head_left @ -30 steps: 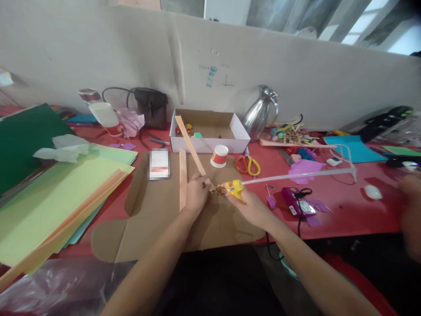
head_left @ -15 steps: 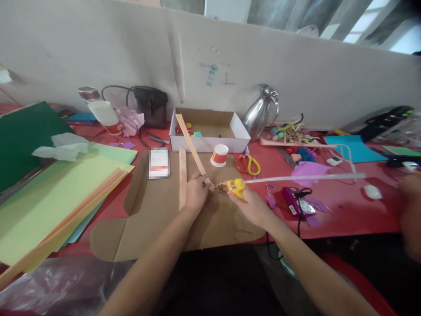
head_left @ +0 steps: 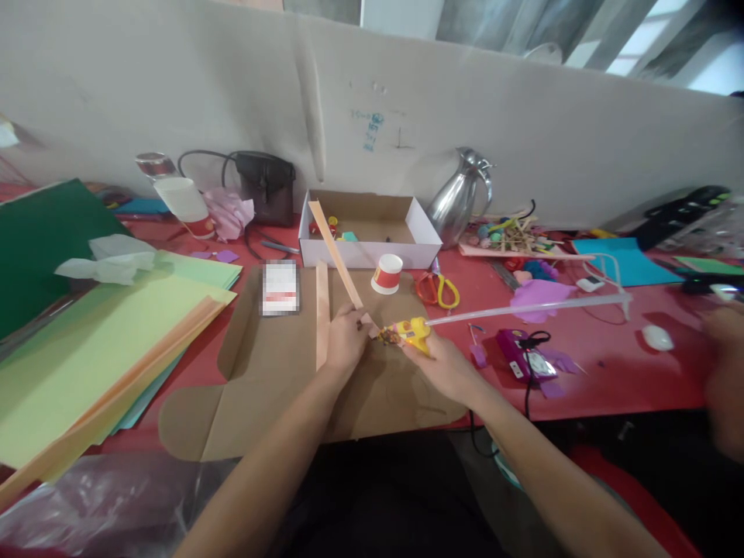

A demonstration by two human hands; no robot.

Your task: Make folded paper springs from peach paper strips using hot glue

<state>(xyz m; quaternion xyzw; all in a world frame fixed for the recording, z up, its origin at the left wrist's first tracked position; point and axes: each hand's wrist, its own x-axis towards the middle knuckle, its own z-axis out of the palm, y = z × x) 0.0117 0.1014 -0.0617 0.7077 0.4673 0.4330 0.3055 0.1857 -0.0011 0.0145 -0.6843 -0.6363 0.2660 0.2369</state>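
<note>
Clamped on a yellow plastic glue gun (head_left: pixel 414 333) with the right hand (head_left: pixel 447 368), fingers wrapped around its handle, and pinched together on the lower end of a long pale-orange paper strip (head_left: pixel 337 252) with the left hand (head_left: pixel 344 339). Aimed leftward with the nozzle at the strip's lower end, over a flattened brown cardboard sheet (head_left: pixel 261 411); too small to tell whether touching. Extending rightward from the back of the gun with a long translucent glue stick (head_left: pixel 523 311), raised above the red-covered worktop (head_left: pixel 628 380). Lying on the cardboard just beside the left hand with a second pale-orange strip (head_left: pixel 323 310), and farther left with a white card blurred by pixels (head_left: pixel 280 293). Standing upright beyond both hands with a red-and-white paper cup (head_left: pixel 387 279), in front of an open white cardboard box (head_left: pixel 372 254) holding small coloured pieces. Placed right of the cup with red-and-yellow-handled scissors (head_left: pixel 447 293), and beside the box's right end with a shiny metal jug (head_left: pixel 456 201). Set right of the right hand with a purple box (head_left: pixel 514 358) with a black cord on top. Spread at far left with stacked yellow and green paper sheets (head_left: pixel 87 341). Blurred at the right edge with another person's hand (head_left: pixel 721 349).
</note>
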